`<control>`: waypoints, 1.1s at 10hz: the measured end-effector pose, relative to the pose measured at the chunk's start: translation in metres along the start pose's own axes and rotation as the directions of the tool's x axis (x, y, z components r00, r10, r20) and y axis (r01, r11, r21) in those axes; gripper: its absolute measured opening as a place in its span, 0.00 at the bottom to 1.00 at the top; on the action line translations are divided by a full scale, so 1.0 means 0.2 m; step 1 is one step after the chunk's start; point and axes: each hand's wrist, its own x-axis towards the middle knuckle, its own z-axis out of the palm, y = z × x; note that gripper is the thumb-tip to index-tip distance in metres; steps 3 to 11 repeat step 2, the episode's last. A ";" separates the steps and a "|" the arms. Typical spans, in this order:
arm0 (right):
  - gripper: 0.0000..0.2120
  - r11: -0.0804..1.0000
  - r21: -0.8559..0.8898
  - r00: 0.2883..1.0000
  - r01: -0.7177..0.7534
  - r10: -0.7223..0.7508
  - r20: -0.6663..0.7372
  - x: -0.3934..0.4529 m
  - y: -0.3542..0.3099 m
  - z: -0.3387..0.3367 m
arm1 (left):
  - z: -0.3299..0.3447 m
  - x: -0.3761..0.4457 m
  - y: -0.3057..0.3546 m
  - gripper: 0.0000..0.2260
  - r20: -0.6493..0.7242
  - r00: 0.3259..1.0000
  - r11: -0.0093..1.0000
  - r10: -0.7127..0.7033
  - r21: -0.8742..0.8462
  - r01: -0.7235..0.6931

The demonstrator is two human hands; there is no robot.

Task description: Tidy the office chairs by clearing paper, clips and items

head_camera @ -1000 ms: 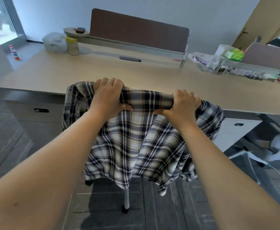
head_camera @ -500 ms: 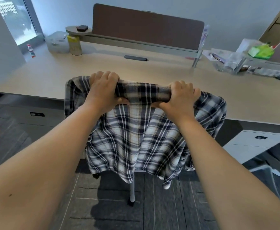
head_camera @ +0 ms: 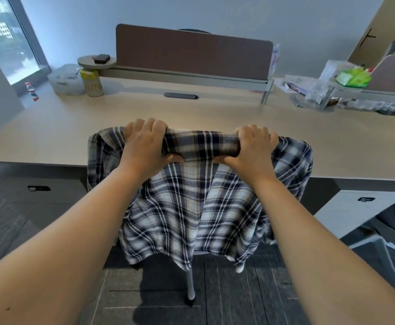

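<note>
An office chair stands at the desk, its back fully draped in a navy-and-white plaid shirt (head_camera: 191, 207); only one chair leg (head_camera: 190, 286) shows below the cloth. My left hand (head_camera: 145, 146) grips the top of the chair back through the shirt on the left. My right hand (head_camera: 250, 148) grips the same top edge on the right. Both hands are closed over the fabric-covered rim. The seat is hidden behind the shirt.
The long beige desk (head_camera: 51, 137) runs ahead, with a brown divider panel (head_camera: 191, 52), a yellow canister (head_camera: 91, 83) and a clear bin (head_camera: 66, 79) at back left. Cluttered bags and papers (head_camera: 320, 87) lie at back right. A white drawer unit (head_camera: 355, 209) and another chair's base (head_camera: 388, 249) are on the right.
The chair and my view have shifted left along the desk and closer to it; the chair on the right has slid toward the frame edge. Both hands keep their grip.
</note>
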 end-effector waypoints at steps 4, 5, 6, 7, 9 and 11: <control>0.39 0.990 -0.141 0.998 0.013 -0.005 0.062 -0.06 -0.01 -0.03 | -0.02 -0.13 0.19 0.37 0.062 0.995 0.990 -0.076 0.127 0.067; 0.39 0.990 -0.141 0.998 0.013 -0.005 0.062 -0.06 -0.01 -0.03 | -0.02 -0.13 0.19 0.37 0.062 0.995 0.990 -0.076 0.127 0.067; 0.39 0.990 -0.141 0.998 0.013 -0.005 0.062 -0.06 -0.01 -0.03 | -0.02 -0.13 0.19 0.37 0.062 0.995 0.990 -0.076 0.127 0.067; 0.39 0.990 -0.141 0.998 0.013 -0.005 0.062 -0.06 -0.01 -0.03 | -0.02 -0.13 0.19 0.37 0.062 0.995 0.990 -0.076 0.127 0.067; 0.39 0.990 -0.141 0.998 0.013 -0.005 0.062 -0.06 -0.01 -0.03 | -0.02 -0.13 0.19 0.37 0.062 0.995 0.990 -0.076 0.127 0.067; 0.39 0.990 -0.141 0.998 0.013 -0.005 0.062 -0.06 -0.01 -0.03 | -0.02 -0.13 0.19 0.37 0.062 0.995 0.990 -0.076 0.127 0.067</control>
